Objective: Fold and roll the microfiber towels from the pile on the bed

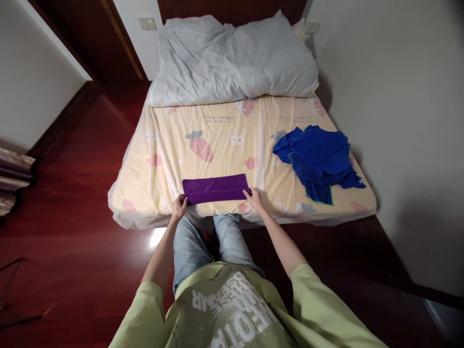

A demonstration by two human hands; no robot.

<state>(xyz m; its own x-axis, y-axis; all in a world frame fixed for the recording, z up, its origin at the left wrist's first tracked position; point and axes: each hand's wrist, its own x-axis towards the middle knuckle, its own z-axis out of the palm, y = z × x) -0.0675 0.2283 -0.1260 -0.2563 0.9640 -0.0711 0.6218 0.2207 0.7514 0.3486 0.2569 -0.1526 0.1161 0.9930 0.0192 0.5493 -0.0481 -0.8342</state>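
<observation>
A purple cloth (215, 188), folded into a long narrow strip, lies flat near the front edge of the bed. My left hand (180, 207) pinches its near left corner between thumb and fingers. At the other end, my right hand (253, 198) grips the near right corner. A fold line runs lengthwise along the cloth, with the near part lapped over. To the right on the same bed rests a crumpled heap of blue cloth (319, 157), touched by neither hand.
The bed (217, 140) has a yellow sheet printed with carrots and rabbits. A grey-white quilt (232, 60) is bunched at the headboard (232, 8). A white wall (406, 145) stands close on the right. Dark red wooden floor (90, 193) extends to the left.
</observation>
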